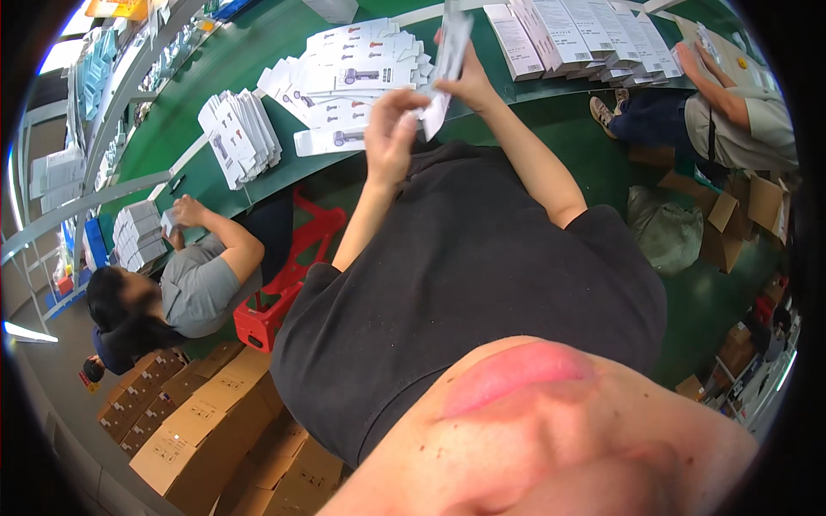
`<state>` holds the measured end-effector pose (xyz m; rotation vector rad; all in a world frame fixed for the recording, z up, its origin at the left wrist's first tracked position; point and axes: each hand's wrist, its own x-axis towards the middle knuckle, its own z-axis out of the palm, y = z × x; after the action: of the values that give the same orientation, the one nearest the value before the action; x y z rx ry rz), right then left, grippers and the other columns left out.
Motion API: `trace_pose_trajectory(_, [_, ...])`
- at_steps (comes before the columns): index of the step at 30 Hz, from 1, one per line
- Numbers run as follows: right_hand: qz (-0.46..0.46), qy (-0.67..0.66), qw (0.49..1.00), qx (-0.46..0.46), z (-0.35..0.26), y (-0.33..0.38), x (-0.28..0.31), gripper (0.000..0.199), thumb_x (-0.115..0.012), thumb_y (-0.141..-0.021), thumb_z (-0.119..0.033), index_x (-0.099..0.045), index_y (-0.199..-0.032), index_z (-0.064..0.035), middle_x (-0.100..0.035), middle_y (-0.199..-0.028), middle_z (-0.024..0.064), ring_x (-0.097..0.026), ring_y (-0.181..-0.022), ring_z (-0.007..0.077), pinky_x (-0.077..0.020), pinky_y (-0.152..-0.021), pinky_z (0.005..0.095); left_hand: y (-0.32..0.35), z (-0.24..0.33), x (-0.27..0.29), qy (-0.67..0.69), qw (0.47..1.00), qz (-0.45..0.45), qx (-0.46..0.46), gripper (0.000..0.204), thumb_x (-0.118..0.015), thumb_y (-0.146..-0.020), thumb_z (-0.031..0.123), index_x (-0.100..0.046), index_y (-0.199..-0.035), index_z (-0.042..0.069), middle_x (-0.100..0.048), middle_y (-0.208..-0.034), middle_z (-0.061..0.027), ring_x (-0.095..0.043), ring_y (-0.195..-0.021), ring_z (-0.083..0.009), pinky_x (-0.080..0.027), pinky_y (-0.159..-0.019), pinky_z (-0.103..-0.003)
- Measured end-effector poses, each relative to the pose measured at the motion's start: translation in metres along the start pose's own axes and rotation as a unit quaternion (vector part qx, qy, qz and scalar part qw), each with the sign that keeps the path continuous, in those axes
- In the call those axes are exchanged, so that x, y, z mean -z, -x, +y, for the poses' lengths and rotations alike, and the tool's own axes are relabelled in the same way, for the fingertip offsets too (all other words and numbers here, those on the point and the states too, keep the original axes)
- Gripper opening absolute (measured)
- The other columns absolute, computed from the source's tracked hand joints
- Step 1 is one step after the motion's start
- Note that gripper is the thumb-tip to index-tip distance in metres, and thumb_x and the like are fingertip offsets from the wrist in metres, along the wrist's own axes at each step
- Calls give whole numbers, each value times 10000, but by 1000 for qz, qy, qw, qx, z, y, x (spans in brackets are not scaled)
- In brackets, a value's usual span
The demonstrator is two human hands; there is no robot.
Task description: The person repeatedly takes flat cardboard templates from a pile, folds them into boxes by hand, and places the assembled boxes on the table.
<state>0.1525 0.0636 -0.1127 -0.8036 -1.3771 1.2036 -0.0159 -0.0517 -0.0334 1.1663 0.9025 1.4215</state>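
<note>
A long white box (pixel 449 73), blurred by motion, stands upright over the table's near edge with a loose flap at its lower end. My right hand (pixel 471 84) is closed round it from the right. My left hand (pixel 390 142) is beside the lower end, fingers bent and thumb apart; its fingertips come up to the box's left edge. Just left of the box lies a spread pile of flat printed white cartons (pixel 353 73). One printed carton (pixel 331 140) juts out at the front. Further left is a fanned stack of flat cartons (pixel 241 138).
Rows of white boxes (pixel 576 39) stand on the green table (pixel 284 176) to the right. A co-worker (pixel 202 288) sits at the left by stacked small boxes (pixel 138 236); another person (pixel 731 120) works at the right. Near me are a red stool (pixel 262 322) and brown cartons (pixel 202 430).
</note>
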Motion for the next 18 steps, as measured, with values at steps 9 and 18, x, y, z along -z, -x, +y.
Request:
trace_pose_trajectory(9, [-65,368,897,236,-51,17,-9,1255,-973,-414,-376,-398,-1519,-225,-307,-1562,174,-374,-1378,390,-318,-1124,513,-23,74,31,-91,980,-125,125,703,-616,-851,27,-334,-1495,21,-531,-1389,-241,-572,-1185,-336,-479,-994,-383])
trace_pose_trajectory(18, [-117,371,888,244,-61,28,-16,1206,-958,-402,-373,-460,-1485,-191,-256,-1594,185,-336,-1401,412,-224,-1155,575,-24,74,45,-282,932,-96,205,763,-694,-753,2,-406,-1460,4,-628,-1253,-226,-646,-1016,-303,-557,-825,-363])
